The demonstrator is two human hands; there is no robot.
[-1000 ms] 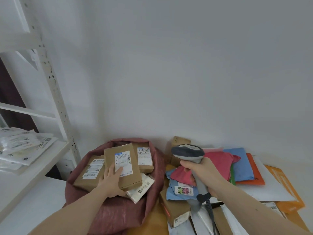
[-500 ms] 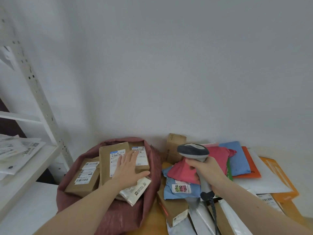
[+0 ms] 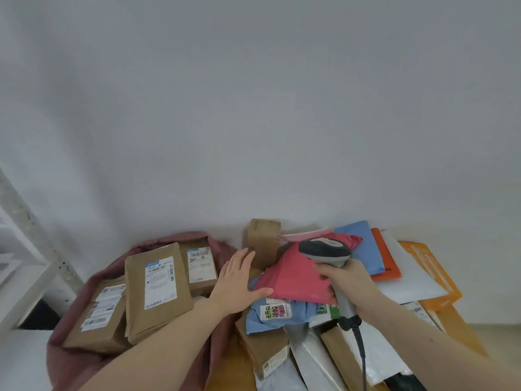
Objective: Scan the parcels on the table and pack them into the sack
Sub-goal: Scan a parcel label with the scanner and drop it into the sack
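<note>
Now the left hand, fingers spread flat, is hovering at the pink mailer on the table pile, having left the brown parcel lying lengthwise in the sack. Rightward, the right hand is gripping the scanner, its head pointing left.

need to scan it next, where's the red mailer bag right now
In the head view the red mailer bag lies right of centre on the parcel pile, atop the blue mailer, between the left hand and the scanner in the right hand.
</note>
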